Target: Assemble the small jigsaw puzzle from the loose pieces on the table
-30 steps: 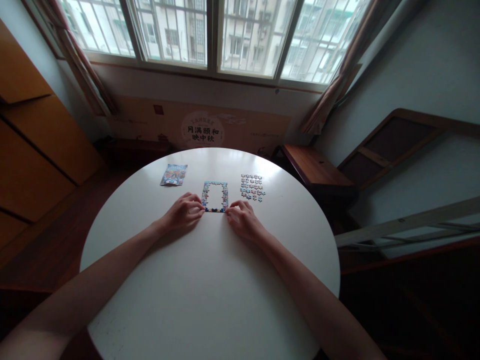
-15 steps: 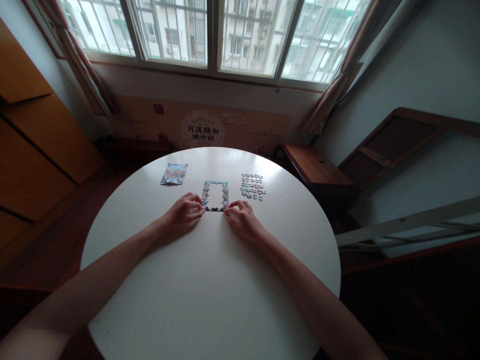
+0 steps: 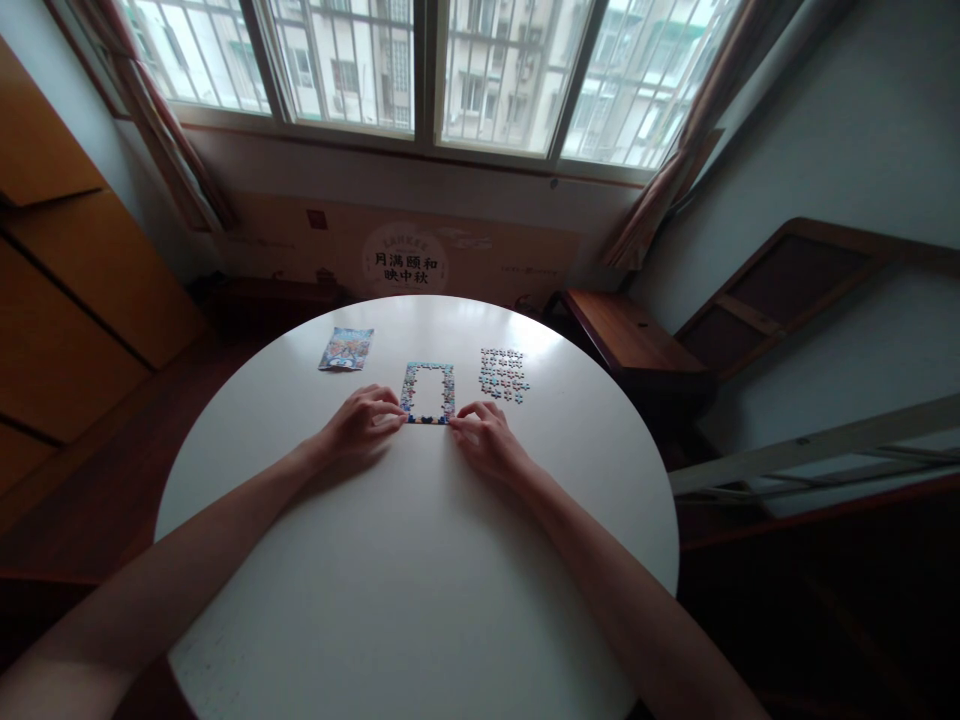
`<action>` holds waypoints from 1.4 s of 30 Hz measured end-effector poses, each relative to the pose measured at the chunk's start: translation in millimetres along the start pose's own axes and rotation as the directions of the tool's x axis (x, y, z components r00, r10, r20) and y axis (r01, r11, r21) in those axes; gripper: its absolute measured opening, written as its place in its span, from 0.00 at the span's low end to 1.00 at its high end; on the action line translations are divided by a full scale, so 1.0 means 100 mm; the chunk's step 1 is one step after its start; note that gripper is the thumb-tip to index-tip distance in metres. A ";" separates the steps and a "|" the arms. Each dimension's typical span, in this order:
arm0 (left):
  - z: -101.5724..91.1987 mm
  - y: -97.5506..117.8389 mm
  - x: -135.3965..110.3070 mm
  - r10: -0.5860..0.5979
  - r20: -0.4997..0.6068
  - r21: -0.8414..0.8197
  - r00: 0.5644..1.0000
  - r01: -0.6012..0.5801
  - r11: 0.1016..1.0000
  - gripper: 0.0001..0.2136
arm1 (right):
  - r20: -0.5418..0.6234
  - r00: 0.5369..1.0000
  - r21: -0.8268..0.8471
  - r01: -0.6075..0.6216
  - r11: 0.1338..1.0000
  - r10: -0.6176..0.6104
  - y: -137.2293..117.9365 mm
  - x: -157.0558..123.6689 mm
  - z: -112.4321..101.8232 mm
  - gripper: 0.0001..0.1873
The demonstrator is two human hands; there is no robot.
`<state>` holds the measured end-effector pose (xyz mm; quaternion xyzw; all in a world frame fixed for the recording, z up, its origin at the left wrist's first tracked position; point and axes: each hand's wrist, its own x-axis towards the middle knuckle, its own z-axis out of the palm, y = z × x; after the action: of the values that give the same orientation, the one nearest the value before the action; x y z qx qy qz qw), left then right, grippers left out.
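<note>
One white table (image 3: 405, 560), two hands (image 3: 366, 416) (image 3: 486, 436) at one puzzle border (image 3: 428, 420)

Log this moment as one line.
left hand: at puzzle border, near-left corner; right hand: at near-right corner; loose pieces: right of border; packet: left of border

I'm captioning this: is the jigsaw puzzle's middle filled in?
No, the jigsaw border surrounds bare white tabletop, with loose pieces to its right.

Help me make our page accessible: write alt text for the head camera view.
A person's left hand and right hand rest at the near corners of a hollow jigsaw border on a round white table. Loose pieces lie right of the border, a printed packet left.
</note>
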<state>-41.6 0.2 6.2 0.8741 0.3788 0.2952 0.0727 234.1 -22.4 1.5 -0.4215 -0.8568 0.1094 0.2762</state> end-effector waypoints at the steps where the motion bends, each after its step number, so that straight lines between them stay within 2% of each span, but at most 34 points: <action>1: 0.00 -0.01 0.00 0.004 0.005 0.002 1.000 -0.004 1.000 0.10 | -0.001 1.000 0.000 0.001 1.000 -0.001 0.00 0.00 0.00 0.13; 21: -0.03 0.11 0.01 -0.040 0.080 -0.074 0.996 0.046 0.996 0.15 | 0.001 1.000 -0.014 0.029 0.999 -0.029 -0.02 -0.01 0.04 0.12; 28: 0.01 0.09 0.01 -0.028 0.039 -0.034 0.999 0.029 0.999 0.15 | -0.009 0.999 -0.019 0.038 0.999 -0.038 -0.01 -0.01 0.04 0.12; 34: 0.01 0.07 0.01 0.008 0.010 0.004 1.000 -0.008 1.000 0.10 | -0.035 0.998 -0.016 0.049 0.999 -0.050 0.04 0.00 0.04 0.16; 38: -0.03 0.08 0.01 -0.052 -0.034 0.036 0.998 0.054 0.998 0.11 | -0.050 0.999 -0.012 0.010 1.000 -0.011 0.06 0.00 0.03 0.13; 42: -0.05 0.09 0.00 -0.145 -0.007 0.058 0.989 0.146 0.988 0.13 | -0.061 0.998 -0.023 -0.016 1.000 0.015 0.06 0.00 0.00 0.10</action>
<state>-39.2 -6.9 13.1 0.8455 0.4501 0.2790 0.0680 238.3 -18.9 -1.3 -0.4346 -0.8459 0.0884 0.2964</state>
